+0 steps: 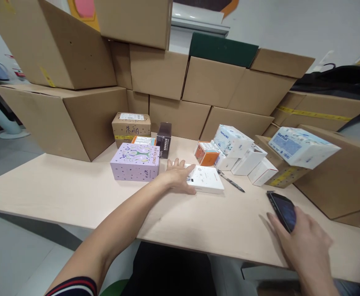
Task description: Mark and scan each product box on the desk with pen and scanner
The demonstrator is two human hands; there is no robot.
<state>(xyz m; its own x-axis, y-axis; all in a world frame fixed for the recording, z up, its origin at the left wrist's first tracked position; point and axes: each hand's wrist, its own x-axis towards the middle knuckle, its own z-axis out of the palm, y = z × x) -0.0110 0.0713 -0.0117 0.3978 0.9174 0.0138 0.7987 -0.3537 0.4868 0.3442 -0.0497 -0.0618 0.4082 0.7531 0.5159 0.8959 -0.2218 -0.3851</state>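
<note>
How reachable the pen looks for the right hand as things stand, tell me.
Probably not readily: the right hand is taken up with the phone, though nothing seems to block its way to the pen.

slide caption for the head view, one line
Left hand spread on a flat white box, right hand holding a dark phone.

Lighting's pretty bright and even, and the desk (213,222) looks nearly washed out at center left. Shadows are soft, with one just left of the right grip (311,246) at lower right, which is kinda blurry. The phone (286,209) has a dull bluish sheen. Obvious wide-angle stretch too: the cardboard box (84,49) at upper left leans outward.
</note>
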